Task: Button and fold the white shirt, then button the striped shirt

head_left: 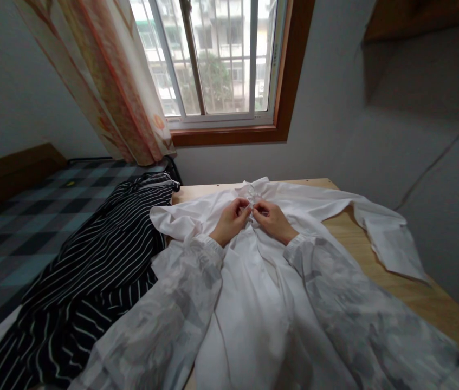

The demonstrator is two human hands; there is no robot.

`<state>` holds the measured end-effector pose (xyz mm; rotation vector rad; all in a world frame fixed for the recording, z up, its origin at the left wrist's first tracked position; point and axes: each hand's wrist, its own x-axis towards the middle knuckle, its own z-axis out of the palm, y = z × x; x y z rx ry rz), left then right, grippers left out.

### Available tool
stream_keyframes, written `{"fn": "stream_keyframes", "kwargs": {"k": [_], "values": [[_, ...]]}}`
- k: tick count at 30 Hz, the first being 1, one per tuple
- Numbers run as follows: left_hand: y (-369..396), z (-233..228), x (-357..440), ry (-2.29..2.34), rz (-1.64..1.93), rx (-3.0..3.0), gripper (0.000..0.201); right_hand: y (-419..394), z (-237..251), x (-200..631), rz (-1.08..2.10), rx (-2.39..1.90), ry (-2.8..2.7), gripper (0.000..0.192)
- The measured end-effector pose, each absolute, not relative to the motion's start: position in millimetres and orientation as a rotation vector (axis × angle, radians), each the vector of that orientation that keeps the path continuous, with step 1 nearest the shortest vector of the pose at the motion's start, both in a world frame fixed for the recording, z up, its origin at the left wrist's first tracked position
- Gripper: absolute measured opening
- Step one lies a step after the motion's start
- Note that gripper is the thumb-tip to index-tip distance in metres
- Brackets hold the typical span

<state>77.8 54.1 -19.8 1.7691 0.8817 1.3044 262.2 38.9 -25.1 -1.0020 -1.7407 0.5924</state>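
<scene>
Shirt (249, 281), white, lies spread over a wooden surface (400, 290). Near its far end we pinch its fabric with left hand (230, 222) and right hand (275, 221), close together. Leftward we note striped black clothing (103, 244), then checked bedding (21, 233).

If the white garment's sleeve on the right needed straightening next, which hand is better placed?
Likely the right hand: it is nearer that sleeve than the left hand is. Both seem to pinch the white garment, though.
</scene>
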Motion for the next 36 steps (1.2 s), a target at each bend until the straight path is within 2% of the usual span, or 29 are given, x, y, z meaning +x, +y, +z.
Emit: {"fn": "stream_keyframes", "kwargs": {"k": [4,12,18,25,36], "values": [[55.0,-18.5,79.5,0.815,1.281,1.679,0.03,36.9,-22.9,261.3,0.458,-1.046,-1.751,0.014],[61.6,-16.4,74.3,0.641,1.098,1.284,0.056,28.1,-9.9,257.5,0.189,-0.989,-1.877,0.014],[63.6,-21.6,74.7,0.673,1.158,1.286,0.052,32.6,-16.5,260.3,0.402,-0.956,-1.806,0.017],[69.9,-26.6,74.9,0.707,1.23,1.388,0.047,33.2,-19.6,259.1,0.424,-0.934,-1.82,0.017],[68.7,-26.9,76.6,0.712,1.172,1.415,0.04,27.7,-13.9,251.1,0.112,-0.962,-1.911,0.021]]}}
